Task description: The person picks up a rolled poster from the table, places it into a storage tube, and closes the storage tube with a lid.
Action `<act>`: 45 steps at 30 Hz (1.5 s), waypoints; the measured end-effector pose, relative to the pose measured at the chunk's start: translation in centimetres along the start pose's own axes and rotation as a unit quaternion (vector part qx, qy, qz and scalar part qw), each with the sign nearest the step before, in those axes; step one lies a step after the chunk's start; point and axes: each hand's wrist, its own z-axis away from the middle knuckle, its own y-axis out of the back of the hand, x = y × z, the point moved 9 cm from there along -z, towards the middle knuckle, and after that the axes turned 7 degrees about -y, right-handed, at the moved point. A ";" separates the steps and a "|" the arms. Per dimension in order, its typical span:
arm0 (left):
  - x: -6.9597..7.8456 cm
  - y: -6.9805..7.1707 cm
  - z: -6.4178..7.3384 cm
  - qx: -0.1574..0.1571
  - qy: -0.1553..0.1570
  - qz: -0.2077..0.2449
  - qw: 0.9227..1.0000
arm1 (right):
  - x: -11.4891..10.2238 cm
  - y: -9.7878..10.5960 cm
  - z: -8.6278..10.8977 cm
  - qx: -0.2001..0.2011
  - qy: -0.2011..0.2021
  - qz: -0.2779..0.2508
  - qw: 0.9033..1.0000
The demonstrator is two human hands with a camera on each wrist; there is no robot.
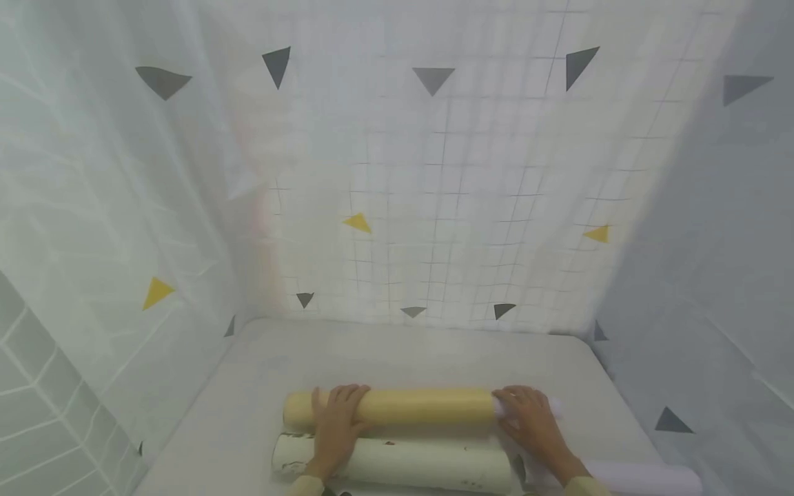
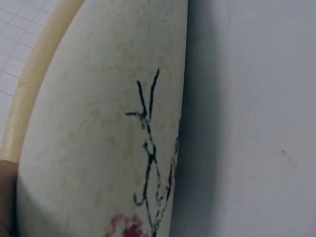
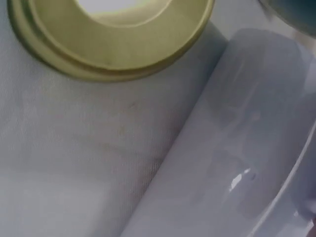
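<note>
A long yellow roll, like rolled wallpaper, lies across the table; a pale lavender section sticks out at its right end. My left hand grips the roll near its left end, fingers over the top. My right hand holds the pale section, its fingertips by the yellow edge. In front, under my left forearm, lies a cream roll printed with dark branches and red blossoms. The left wrist view shows this printed roll closely, the yellow roll behind it, and a little of my hand.
A glossy lavender roll lies at the near right, also large in the right wrist view. There, a yellowish ring-shaped end shows at the top. White sheeting with grey and yellow triangles encloses the pale table.
</note>
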 end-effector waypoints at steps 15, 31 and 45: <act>0.1 0.3 -0.1 -0.003 0.005 0.009 1.000 | 6.1 1.3 -0.4 0.013 -0.193 -0.071 0.979; 0.1 0.5 0.0 0.016 -0.001 0.004 1.000 | 6.6 -1.4 0.4 -0.119 -0.293 -0.149 0.937; 0.1 0.3 0.1 0.010 0.004 -0.002 1.000 | 3.6 -1.4 0.3 -0.078 -0.219 -0.226 0.946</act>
